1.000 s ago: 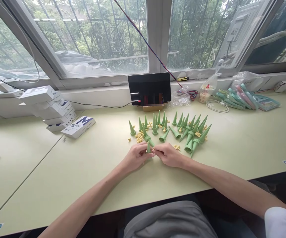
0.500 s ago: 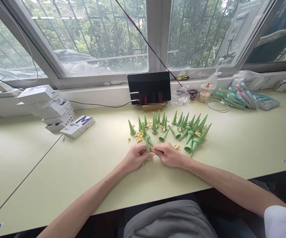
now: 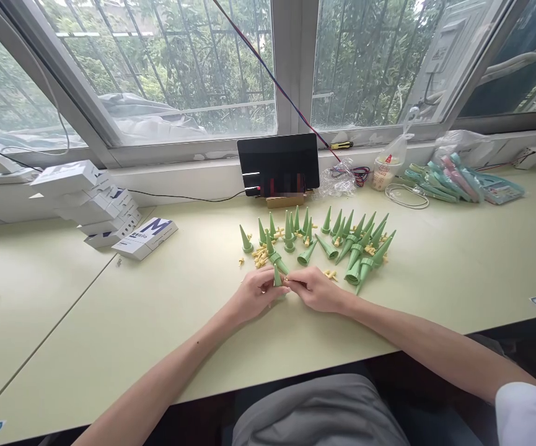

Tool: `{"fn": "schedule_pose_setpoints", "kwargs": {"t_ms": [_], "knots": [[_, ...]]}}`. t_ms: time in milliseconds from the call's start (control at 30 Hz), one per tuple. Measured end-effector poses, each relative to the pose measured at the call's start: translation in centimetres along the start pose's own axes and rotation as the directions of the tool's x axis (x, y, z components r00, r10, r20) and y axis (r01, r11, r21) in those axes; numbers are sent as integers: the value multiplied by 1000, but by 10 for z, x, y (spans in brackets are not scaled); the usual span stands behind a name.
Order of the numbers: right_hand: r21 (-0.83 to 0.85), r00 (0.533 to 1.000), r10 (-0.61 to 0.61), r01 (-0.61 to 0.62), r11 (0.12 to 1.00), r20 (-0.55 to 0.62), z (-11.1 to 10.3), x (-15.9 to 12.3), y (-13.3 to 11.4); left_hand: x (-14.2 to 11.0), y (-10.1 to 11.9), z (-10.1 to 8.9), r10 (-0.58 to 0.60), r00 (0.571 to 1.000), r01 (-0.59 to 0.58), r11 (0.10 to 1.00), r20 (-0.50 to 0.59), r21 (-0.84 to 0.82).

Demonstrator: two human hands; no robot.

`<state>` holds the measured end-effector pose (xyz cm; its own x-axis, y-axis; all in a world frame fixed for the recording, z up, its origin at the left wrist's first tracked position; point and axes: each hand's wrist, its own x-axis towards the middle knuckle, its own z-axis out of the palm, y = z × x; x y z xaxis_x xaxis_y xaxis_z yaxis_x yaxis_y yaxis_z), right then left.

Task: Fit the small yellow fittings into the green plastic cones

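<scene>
My left hand (image 3: 259,291) is closed around a green plastic watering spike (image 3: 277,276), whose pointed tip stands up between thumb and fingers. Right beside it, my right hand (image 3: 316,290) pinches a small yellow valve piece (image 3: 287,279) against the side of that spike; the fingers hide most of this piece. Just beyond the hands, another green spike (image 3: 277,260) lies tilted. A heap of loose yellow valve pieces (image 3: 261,256) is behind my left hand, and a few more yellow pieces (image 3: 329,274) lie behind my right.
Several green spikes (image 3: 289,238) stand upright at the back, and others (image 3: 365,263) lie piled to the right. A black tablet (image 3: 277,164) leans by the window. White boxes (image 3: 67,178) are stacked at left. A bagged cup (image 3: 385,172) and wrapped straps (image 3: 453,179) sit at back right.
The hands keep almost the same pose. The spike in my left hand sits slightly lower or more tilted, showing a little less of its tip; the view has shifted slightly.
</scene>
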<state>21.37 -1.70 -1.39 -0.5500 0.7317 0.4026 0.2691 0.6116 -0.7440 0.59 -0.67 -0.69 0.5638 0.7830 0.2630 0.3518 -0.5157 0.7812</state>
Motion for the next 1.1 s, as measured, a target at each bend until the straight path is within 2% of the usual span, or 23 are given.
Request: {"fn": "schedule_pose_setpoints", "kwargs": {"t_ms": [100,367,633,733,800,900,1100], "knots": [[16,1000,8,-8,1000,8,0,0,0,0,-2,-1,34,999,-35,998,16,51],[-35,1000,-4,4,999,3,-2,0,0,1,-3,0,20,1000,-20,1000,3,-7],[23,999,36,-36,999,8,-2,1,-2,1,-2,-2,36,999,-36,999,-8,35],[-4,999,28,-28,1000,-18,-1,1,-2,2,1,-1,-11,1000,11,999,-15,-45],[-28,998,31,-33,999,-60,0,1,-4,2,5,0,-83,997,81,984,-7,-156],[-55,987,44,-53,997,-155,2,0,-10,3,12,-1,-193,980,195,915,41,-352],[-149,952,-48,2,989,-303,7,0,-16,5,19,0,-205,972,234,813,114,-533]]}}
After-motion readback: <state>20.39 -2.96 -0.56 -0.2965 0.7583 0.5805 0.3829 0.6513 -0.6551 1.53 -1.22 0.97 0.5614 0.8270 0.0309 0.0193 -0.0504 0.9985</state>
